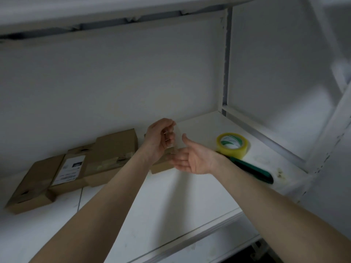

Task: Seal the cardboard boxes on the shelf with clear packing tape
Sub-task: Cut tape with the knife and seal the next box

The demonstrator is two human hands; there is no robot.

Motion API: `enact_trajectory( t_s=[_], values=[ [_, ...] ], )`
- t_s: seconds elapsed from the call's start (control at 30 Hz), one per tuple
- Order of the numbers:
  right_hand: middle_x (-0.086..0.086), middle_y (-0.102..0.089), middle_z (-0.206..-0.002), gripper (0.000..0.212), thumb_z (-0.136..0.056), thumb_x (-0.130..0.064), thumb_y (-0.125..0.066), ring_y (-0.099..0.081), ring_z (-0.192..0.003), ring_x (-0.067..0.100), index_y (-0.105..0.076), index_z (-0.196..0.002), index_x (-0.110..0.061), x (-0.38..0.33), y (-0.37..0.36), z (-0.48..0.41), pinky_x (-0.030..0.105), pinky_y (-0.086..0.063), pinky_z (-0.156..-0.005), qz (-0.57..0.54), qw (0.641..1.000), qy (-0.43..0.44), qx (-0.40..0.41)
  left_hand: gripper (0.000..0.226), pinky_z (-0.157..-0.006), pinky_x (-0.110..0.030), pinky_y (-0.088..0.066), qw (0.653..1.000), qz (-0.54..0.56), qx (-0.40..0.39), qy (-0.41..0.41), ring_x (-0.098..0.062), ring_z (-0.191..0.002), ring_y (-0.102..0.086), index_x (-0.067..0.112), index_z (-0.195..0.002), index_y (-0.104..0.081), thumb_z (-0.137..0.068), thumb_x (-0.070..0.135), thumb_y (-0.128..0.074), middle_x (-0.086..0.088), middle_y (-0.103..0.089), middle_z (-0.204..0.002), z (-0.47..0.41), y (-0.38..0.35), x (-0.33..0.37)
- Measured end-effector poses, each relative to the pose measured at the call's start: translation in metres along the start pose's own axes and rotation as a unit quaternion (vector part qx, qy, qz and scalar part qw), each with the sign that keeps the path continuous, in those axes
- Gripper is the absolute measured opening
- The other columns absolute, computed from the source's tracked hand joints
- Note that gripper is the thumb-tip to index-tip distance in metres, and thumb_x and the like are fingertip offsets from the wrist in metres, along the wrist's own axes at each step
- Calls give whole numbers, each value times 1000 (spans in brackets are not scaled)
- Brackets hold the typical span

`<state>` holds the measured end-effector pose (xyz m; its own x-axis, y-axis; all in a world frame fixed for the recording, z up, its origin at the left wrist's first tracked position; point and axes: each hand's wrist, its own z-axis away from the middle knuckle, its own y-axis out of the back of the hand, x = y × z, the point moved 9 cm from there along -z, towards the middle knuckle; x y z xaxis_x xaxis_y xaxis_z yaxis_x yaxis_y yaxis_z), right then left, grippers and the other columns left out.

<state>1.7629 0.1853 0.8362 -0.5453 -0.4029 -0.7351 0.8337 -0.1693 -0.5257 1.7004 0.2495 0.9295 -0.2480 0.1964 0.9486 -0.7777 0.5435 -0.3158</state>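
Fingers (169, 134) of left hand (158, 141) pinch strip of clear tape (178, 136); right hand (192, 160) open, palm up, beneath it.
Brown cardboard boxes (112, 149) lie on white shelf (171, 205) at left, white label (70, 169) unreadable; yellowish tape roll (232, 147) at right, green core print illegible.

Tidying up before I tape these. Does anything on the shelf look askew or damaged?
Yes. The cardboard boxes at left lie overlapped at differing angles, not in a row, and the rear box carries crumpled tape across its top. The shelf is stained near the green-handled tool.
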Motion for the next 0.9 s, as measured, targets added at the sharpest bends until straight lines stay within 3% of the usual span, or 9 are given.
enact_trajectory(
  t_s=[0.07,0.13,0.23,0.33,0.47,0.6,0.7,0.8,0.9],
  values=[
    [8,-75,-86,28,-93,-33,-58,-72,-72,15,-65,-100,-6,-1,-6,-5,24,-59,-63,-40,999,1,-2,23,-42,-19,-36,1000,3,8,-2,-8,-44,-45,13,-71,-57,-93,12,-49,7,-49,-53,0,13,1],
    [4,-73,-76,7,-90,-13,-63,-69,-62,11,-66,-91,-7,-4,-4,-10,22,-58,-60,-48,999,11,19,22,-42,-18,-38,1000,-2,14,-5,-7,-45,-45,13,-73,-56,-93,13,-48,8,-50,-55,0,26,2],
    [1,-73,-71,7,-88,-2,-65,-69,-61,9,-66,-89,-9,-12,6,-17,20,-57,-61,-44,996,34,69,23,-43,-17,-36,999,-27,34,-6,-8,-46,-41,12,-71,-59,-92,12,-51,6,-47,-54,-1,47,3],
    [3,-72,-68,10,-86,3,-67,-68,-61,10,-64,-87,-7,-27,25,-19,22,-56,-56,-48,987,66,141,23,-41,-17,-31,992,-108,67,-1,-9,-43,-38,10,-69,-64,-91,11,-56,3,-44,-52,-3,73,4],
    [7,-67,-75,14,-85,3,-67,-63,-58,10,-62,-81,-8,-56,40,-23,20,-52,-52,95,961,120,230,18,-41,-15,-40,949,-296,101,49,-11,-44,-51,-1,-82,-71,-88,16,-67,-1,-60,-52,-3,107,-10],
    [18,-69,-80,22,-80,0,-72,-63,-71,24,-61,-63,-9,-76,45,-39,40,-57,-80,304,891,143,307,17,-39,-14,-44,932,-331,134,65,-6,-39,-56,1,-77,-70,-88,14,-67,1,-60,-45,-4,121,-29],
    [21,-71,-83,26,-78,0,-71,-63,-73,24,-58,-58,-12,-70,48,-54,43,-58,-85,359,868,117,323,22,-34,-12,-37,922,-349,152,72,-2,-29,-48,-4,-74,-67,-90,9,-64,4,-55,-39,-5,127,-38],
    [17,-67,-76,20,-79,-3,-71,-58,-63,22,-62,-63,-10,-63,46,-63,33,-55,-71,380,863,104,316,38,-32,-11,-32,908,-381,155,83,-1,-24,-41,3,-55,-56,-92,6,-62,7,-46,-30,-8,130,-44],
    [9,-65,-72,16,-80,-6,-73,-54,-55,15,-65,-68,-12,-62,50,-67,22,-46,-55,366,873,99,306,42,-32,-11,-33,898,-389,175,109,-2,-23,-41,4,-49,-51,-88,11,-67,6,-46,-28,-12,138,-49]
  ],
)
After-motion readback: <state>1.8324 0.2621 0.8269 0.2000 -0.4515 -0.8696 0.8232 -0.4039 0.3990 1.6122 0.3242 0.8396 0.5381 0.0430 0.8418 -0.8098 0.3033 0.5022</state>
